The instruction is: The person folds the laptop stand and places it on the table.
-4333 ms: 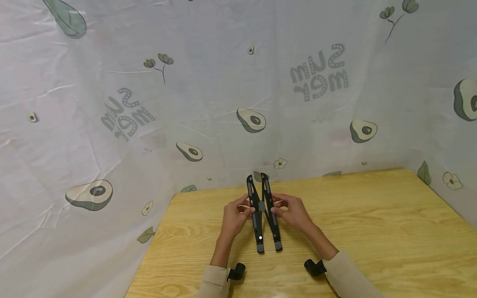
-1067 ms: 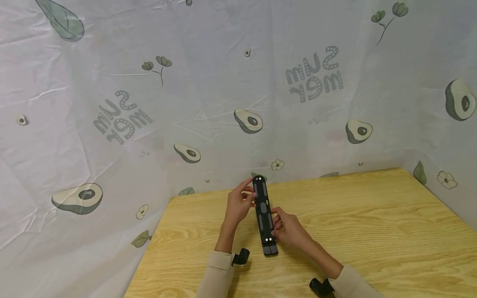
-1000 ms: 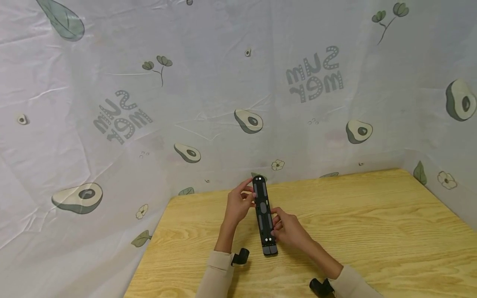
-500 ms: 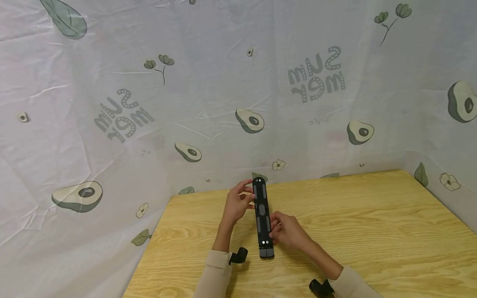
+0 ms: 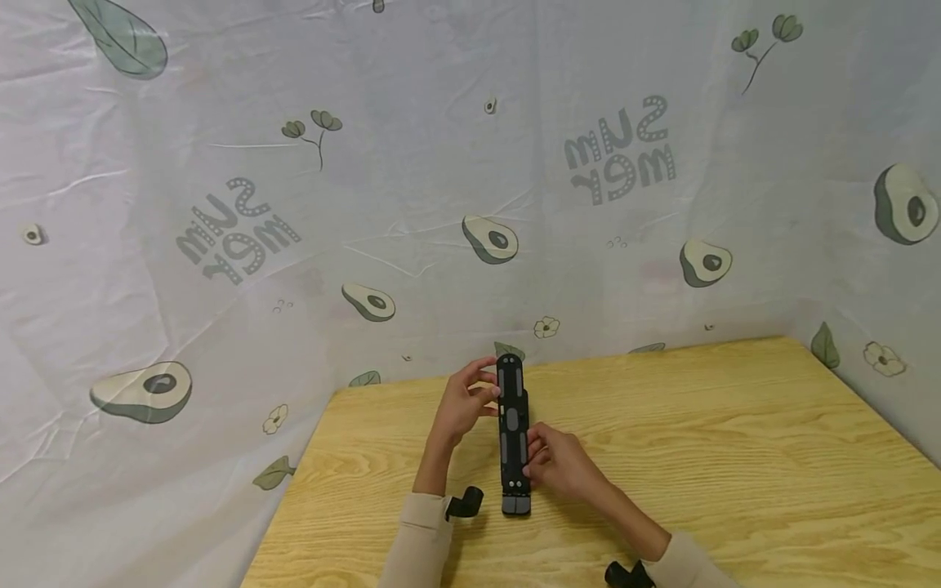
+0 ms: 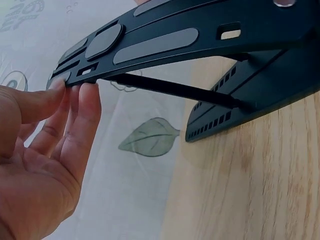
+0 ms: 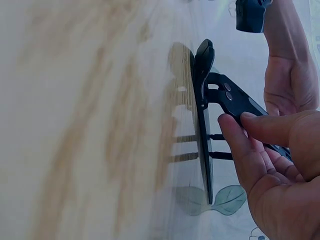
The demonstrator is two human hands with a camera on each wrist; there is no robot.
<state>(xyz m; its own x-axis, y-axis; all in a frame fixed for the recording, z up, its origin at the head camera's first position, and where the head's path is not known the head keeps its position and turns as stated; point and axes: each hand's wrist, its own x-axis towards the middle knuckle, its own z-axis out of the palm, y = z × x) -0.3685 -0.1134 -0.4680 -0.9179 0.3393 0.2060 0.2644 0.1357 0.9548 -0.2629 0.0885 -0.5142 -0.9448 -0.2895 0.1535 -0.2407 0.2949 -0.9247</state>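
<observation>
A black folding laptop stand with grey pads stands on the table, its two legs side by side. In the left wrist view its upper plate is raised above the base, with a thin strut between them. My left hand pinches the plate's left edge near the far end, thumb on top and fingers below. Nearer to me, my right hand pinches the right edge between thumb and fingers. The right wrist view shows the base on the table and that hand on the upper part.
The wooden table reaches to a pale printed curtain along its back and sides. A black wrist camera sits on the left wrist and another on the right wrist.
Some seconds ago the stand's legs were spread in an X; now they lie together. Over the last second the stand has turned slightly and shifted left and nearer, both hands moving with it.
</observation>
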